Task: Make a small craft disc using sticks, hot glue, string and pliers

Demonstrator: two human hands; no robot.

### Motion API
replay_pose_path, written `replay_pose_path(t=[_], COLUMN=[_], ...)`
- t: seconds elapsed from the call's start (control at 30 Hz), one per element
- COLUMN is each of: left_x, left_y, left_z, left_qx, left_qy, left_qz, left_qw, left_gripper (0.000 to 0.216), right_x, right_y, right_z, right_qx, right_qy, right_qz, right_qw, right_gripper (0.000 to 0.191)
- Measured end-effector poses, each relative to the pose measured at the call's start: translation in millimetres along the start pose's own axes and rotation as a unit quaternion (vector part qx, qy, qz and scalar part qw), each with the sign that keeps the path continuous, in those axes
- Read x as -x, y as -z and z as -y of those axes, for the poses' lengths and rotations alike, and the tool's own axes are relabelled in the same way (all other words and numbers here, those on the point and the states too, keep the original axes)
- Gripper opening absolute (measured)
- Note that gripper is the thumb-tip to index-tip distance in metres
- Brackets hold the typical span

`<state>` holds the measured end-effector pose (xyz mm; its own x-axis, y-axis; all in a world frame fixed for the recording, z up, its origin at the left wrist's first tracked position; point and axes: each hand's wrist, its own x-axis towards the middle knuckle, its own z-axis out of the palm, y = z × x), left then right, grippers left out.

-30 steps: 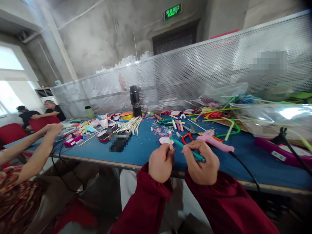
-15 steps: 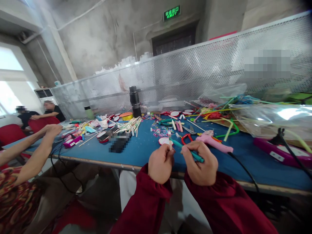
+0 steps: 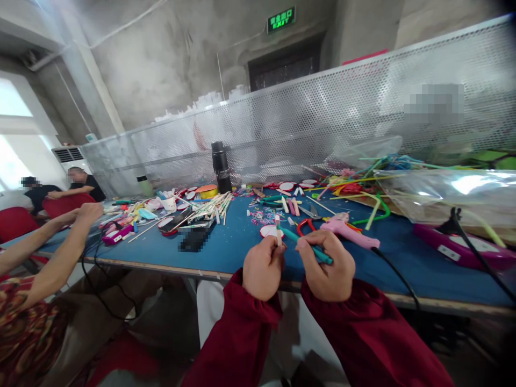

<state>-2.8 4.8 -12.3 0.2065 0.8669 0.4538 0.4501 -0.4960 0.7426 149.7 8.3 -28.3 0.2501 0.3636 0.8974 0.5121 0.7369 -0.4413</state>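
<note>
My left hand (image 3: 263,270) is closed around the lower end of a short, pale flat stick (image 3: 278,236), which stands upright with its top showing above the fingers. A teal pen-like tool (image 3: 323,256) is pinched in my right hand (image 3: 328,267). Its thin front end points left and reaches the stick; I cannot tell whether they touch. Just behind my left hand lies a white disc with a red edge (image 3: 266,231). Red-handled scissors (image 3: 300,228) and a pink glue gun (image 3: 350,232) lie beyond my right hand.
Small coloured bands (image 3: 264,216), a bundle of sticks (image 3: 220,206) and a black flask (image 3: 221,167) stand or lie farther back. To the right are a purple power strip (image 3: 478,252) and clear plastic (image 3: 439,196). A co-worker's arms (image 3: 66,252) reach in at left.
The view has shifted slightly. Both hands keep the same grip, and the tool's front end stays by the stick.
</note>
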Motion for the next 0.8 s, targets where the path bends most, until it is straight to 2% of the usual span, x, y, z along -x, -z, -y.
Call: replay_pose_path(t=[0.8], left_x=[-0.4], left_y=[0.7], left_z=[-0.4], left_qx=[0.011], left_qy=[0.0], left_qz=[0.0], left_qw=[1.0], left_gripper=[0.02], right_x=[0.5], right_y=[-0.5], right_z=[-4.0], right_qx=[-0.022], right_qy=[0.028], right_qz=[0.004], right_qw=[0.999], right_gripper=[0.01])
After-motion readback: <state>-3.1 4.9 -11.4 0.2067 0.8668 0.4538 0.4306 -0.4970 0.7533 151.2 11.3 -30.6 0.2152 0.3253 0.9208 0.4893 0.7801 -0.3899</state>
